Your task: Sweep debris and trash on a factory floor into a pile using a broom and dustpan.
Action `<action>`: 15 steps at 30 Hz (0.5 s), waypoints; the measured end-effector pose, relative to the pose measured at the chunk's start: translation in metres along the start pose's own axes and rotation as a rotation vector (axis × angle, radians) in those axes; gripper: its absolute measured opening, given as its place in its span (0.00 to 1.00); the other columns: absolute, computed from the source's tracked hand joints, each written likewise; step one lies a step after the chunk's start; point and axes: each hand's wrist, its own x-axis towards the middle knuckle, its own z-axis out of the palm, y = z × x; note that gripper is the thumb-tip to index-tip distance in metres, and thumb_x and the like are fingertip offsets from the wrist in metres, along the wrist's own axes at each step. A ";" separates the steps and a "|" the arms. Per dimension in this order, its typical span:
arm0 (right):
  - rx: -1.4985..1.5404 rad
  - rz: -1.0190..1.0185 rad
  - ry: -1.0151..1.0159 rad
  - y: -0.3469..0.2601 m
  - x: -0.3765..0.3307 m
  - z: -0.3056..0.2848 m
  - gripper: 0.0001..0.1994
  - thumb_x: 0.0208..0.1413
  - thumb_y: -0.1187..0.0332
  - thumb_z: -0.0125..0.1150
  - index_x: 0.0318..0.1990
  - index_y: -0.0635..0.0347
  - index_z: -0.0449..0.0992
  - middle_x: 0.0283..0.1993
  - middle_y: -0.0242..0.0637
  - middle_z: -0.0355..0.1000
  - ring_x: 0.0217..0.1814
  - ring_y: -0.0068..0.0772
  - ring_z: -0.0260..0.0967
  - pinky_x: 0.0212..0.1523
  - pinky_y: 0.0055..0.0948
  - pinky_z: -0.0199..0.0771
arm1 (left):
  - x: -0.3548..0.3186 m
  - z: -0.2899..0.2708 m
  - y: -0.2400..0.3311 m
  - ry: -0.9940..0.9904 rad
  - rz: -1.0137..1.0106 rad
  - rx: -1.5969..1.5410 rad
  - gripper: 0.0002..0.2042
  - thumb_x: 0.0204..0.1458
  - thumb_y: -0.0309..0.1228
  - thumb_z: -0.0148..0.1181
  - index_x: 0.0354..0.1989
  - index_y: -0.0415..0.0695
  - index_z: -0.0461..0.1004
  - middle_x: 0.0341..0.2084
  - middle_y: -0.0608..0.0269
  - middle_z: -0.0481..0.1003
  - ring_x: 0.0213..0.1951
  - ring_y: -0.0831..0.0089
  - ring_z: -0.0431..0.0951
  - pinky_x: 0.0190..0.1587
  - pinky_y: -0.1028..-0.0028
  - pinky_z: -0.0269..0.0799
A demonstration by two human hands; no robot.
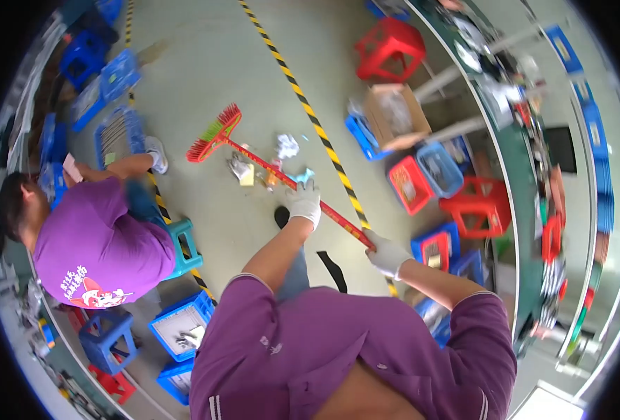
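Note:
A broom (334,218) with a red handle slants across the floor in front of me. Its red and green bristle head (215,133) lies at the upper left, with the bristles turned up and away from me. My left hand (303,203), in a white glove, is wrapped round the middle of the handle. Near the handle's end, my gloved right hand (387,257) grips it too. Beside the handle lies a small heap of litter: crumpled white plastic (287,145), a yellowish piece (246,175) and a light blue scrap (304,176).
At left, a person (103,241) in a purple shirt sits on a teal stool (185,248) beside blue crates (117,133). Red stools (392,50), a cardboard box (396,115) and bins (439,170) line the right bench. Striped tape (303,105) crosses the floor. A black strip (332,270) lies near me.

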 end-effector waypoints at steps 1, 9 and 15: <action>0.040 0.123 -0.067 0.009 -0.039 -0.002 0.27 0.52 0.59 0.46 0.61 0.46 0.52 0.39 0.56 0.69 0.39 0.56 0.68 0.40 0.43 0.67 | -0.035 -0.016 0.019 0.037 0.048 -0.083 0.23 0.40 0.33 0.58 0.48 0.46 0.66 0.48 0.58 0.63 0.51 0.61 0.62 0.48 0.54 0.59; 0.007 0.555 -0.089 0.212 -0.355 0.137 0.22 0.52 0.60 0.48 0.57 0.39 0.60 0.34 0.52 0.70 0.36 0.53 0.69 0.35 0.43 0.69 | -0.303 0.070 -0.146 -0.594 -0.533 -0.288 0.18 0.48 0.39 0.44 0.44 0.41 0.69 0.45 0.44 0.69 0.48 0.51 0.68 0.50 0.62 0.63; -0.082 0.511 -0.172 0.237 -0.351 0.204 0.20 0.55 0.63 0.41 0.57 0.30 0.58 0.31 0.47 0.72 0.32 0.50 0.71 0.33 0.45 0.69 | -0.473 0.122 -0.313 -1.030 -0.465 0.250 0.16 0.50 0.32 0.41 0.40 0.43 0.75 0.44 0.51 0.71 0.47 0.57 0.71 0.46 0.64 0.68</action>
